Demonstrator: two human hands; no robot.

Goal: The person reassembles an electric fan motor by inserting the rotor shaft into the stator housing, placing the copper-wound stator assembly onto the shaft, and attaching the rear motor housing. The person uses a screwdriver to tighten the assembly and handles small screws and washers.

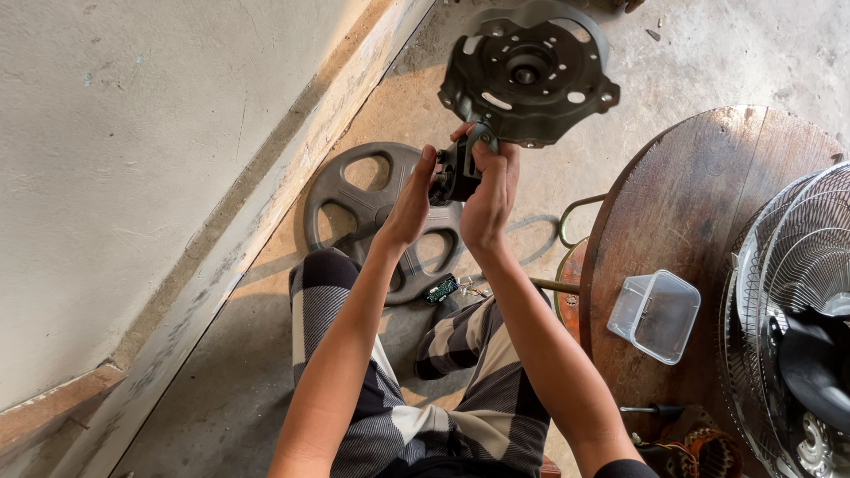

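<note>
Both my hands are raised in front of me, gripping a dark metal fan part (529,75): a round plate with holes and a central hub, joined to a short black neck block (459,174). My left hand (414,199) presses against the left side of the neck block. My right hand (490,190) wraps the block from the right, thumb up near the plate's lower edge. The plate tilts toward me, above the concrete floor.
A grey round fan base (354,205) lies on the floor below my hands, with a small green circuit board (440,289) beside it. At right a round wooden table (691,204) holds a clear plastic tub (655,315), wire fan guards (792,292) and a screwdriver (651,410). A wall runs along the left.
</note>
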